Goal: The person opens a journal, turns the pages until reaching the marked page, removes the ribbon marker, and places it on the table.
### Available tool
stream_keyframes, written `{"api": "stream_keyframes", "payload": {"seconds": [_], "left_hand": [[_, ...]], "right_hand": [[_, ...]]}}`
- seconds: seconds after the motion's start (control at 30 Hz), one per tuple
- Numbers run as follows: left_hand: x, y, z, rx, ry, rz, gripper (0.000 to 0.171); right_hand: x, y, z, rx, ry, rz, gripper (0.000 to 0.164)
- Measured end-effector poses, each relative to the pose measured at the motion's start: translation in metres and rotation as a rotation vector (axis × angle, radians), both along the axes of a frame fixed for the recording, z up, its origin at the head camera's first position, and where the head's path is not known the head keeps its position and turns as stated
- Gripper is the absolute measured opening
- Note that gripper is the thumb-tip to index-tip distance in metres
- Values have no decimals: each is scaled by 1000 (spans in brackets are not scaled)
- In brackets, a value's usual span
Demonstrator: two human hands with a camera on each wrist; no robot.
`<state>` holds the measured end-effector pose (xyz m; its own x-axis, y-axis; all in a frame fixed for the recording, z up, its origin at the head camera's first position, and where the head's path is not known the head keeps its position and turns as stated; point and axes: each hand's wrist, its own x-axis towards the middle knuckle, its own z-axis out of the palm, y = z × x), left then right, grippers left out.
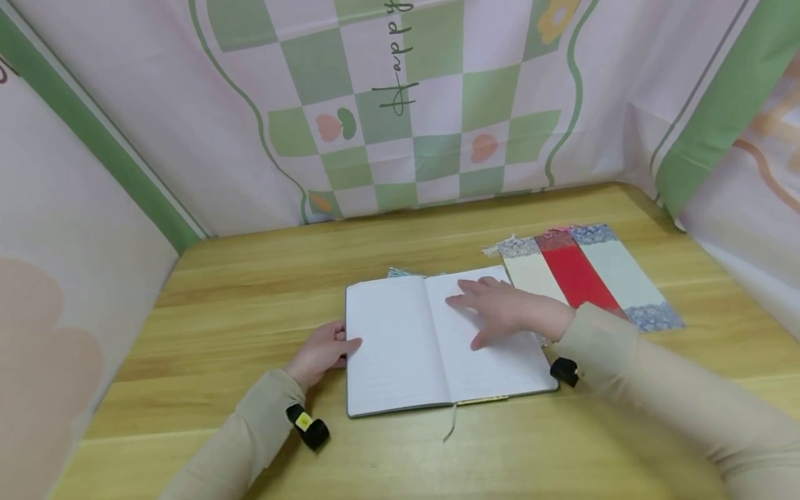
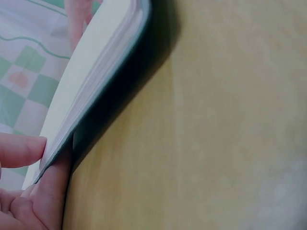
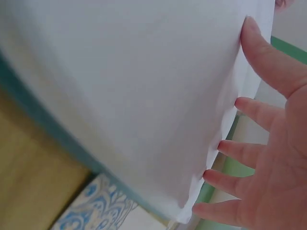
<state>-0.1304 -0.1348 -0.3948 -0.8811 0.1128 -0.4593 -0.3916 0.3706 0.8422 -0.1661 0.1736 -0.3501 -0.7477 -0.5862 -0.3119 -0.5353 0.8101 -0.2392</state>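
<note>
An open notebook (image 1: 394, 354) with blank, faintly lined pages lies on the wooden table, its grey ribbon marker (image 1: 453, 422) hanging out at the near edge. My left hand (image 1: 319, 354) grips its left edge. In the left wrist view the thumb (image 2: 21, 151) lies on the pages, with fingers under the dark cover (image 2: 105, 117). Across the right page, my right hand (image 1: 503, 309) is spread, its fingertips touching the paper near the middle fold. The right wrist view shows those fingers (image 3: 259, 112) straight and apart against the page (image 3: 129, 100).
Right of the notebook lie three tasselled bookmarks: a cream one (image 1: 531, 274), partly hidden by the notebook and right arm, a red one (image 1: 578, 274) and a pale blue one (image 1: 621, 271). A bluish tassel (image 1: 403, 272) shows behind the notebook. Patterned cloth (image 1: 437, 160) hangs behind the table.
</note>
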Motion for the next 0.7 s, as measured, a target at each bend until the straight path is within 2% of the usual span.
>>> {"api": "stream_keyframes", "payload": {"seconds": [0.2, 0.43, 0.7], "left_hand": [[1, 0, 1, -2, -1, -3, 50], [0, -1, 0, -3, 1, -7, 51], [-1, 0, 0, -5, -1, -7, 51]], "right_hand": [[-10, 7, -3, -1, 36, -69, 85], [-23, 14, -6, -16, 84, -106, 91], [-31, 18, -2, -39, 23, -166, 91]]}}
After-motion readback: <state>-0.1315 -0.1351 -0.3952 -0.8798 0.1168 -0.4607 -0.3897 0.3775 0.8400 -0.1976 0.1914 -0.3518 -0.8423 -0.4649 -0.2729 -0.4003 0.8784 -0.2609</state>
